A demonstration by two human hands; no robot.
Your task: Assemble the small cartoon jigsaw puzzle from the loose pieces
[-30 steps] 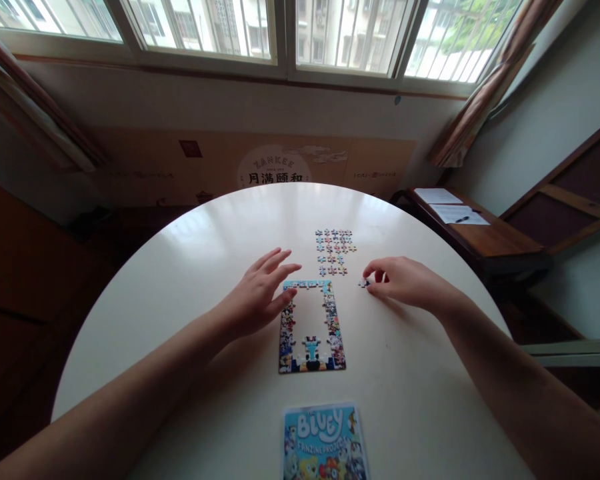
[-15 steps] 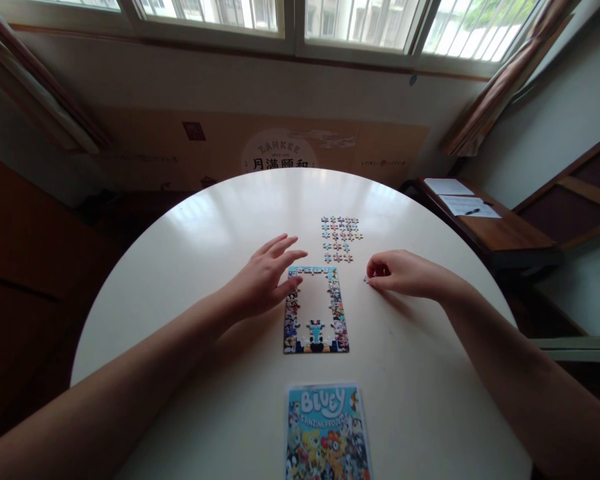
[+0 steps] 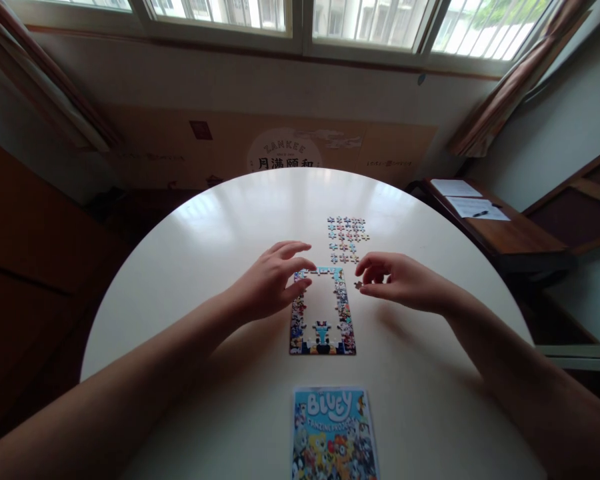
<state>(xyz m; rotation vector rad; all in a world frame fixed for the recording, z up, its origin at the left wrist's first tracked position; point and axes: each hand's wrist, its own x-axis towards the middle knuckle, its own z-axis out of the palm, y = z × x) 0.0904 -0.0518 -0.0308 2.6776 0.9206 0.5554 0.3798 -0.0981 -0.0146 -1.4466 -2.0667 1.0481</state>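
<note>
A partly filled jigsaw puzzle (image 3: 350,327) lies on the round white table, its border joined and most of its middle bare. My left hand (image 3: 274,280) hovers at the puzzle's upper left edge, fingers apart and holding nothing. To the right of the puzzle, my right hand (image 3: 397,281) pinches a small puzzle piece (image 3: 359,285) between thumb and fingertip. Loose puzzle pieces (image 3: 344,247) lie in rows beyond the puzzle's top right corner. Nearer to me is a colourful Bluey picture sheet (image 3: 334,437).
The round white table (image 3: 210,240) fills the middle of the view. A brown side table (image 3: 505,230) with papers (image 3: 475,208) and a pen stands at the right. Behind are a large printed cardboard panel (image 3: 150,143), windows and curtains.
My right hand has moved left, closer to the puzzle, with the piece in its fingers. My left hand's fingers have drawn slightly closer together. The view has shifted a little.
</note>
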